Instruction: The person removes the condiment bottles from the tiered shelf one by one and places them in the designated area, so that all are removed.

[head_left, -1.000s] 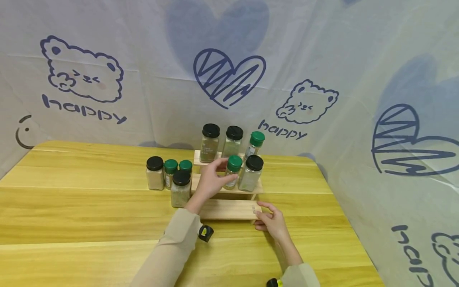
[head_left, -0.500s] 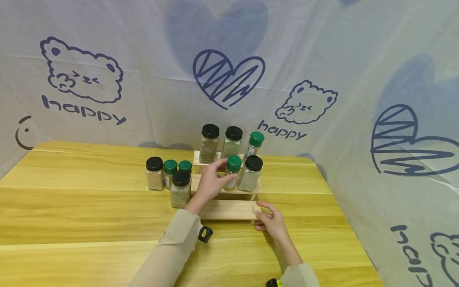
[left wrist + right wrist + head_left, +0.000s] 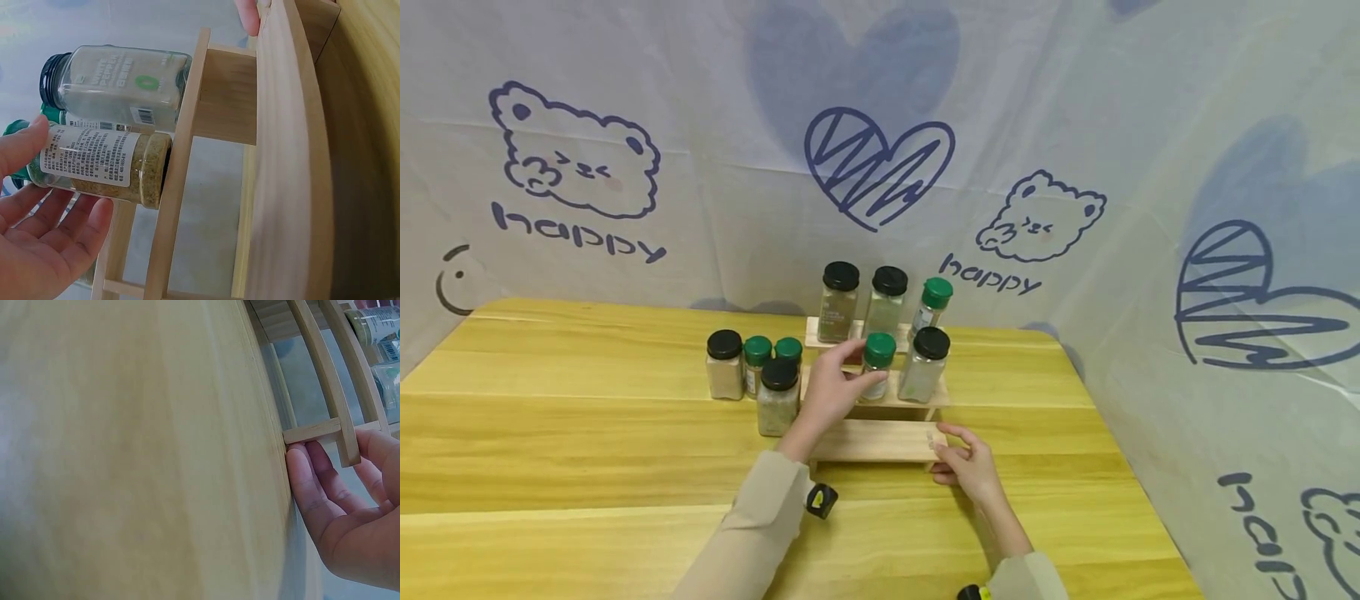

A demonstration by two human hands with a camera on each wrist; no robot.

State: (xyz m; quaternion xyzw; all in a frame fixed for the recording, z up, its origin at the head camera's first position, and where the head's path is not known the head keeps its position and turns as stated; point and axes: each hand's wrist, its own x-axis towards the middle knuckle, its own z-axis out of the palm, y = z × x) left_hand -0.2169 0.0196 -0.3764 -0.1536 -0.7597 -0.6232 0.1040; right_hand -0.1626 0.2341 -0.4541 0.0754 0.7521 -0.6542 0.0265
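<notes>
A small green-capped spice jar (image 3: 877, 363) stands on the middle tier of a stepped wooden rack (image 3: 880, 439). My left hand (image 3: 833, 387) holds this jar from its left side, thumb in front and fingers behind. In the left wrist view the jar (image 3: 100, 164) shows a white printed label and greenish-brown contents, its base right at the shelf. To its right stands a square black-capped jar (image 3: 924, 367) of pale powder. My right hand (image 3: 972, 463) grips the right end of the rack's lowest tier, fingers tucked against the side support in the right wrist view.
On the top tier are two black-capped jars (image 3: 838, 304) and a green-capped jar (image 3: 936, 304). Left of the rack, several jars stand on the table, among them a black-capped one (image 3: 778, 398) close by my left forearm. A printed cloth (image 3: 715, 125) hangs behind the table.
My left hand has shifted the green-capped spice jar slightly left along the middle tier, widening the gap to the black-capped jar. My right hand stays at the rack's end.
</notes>
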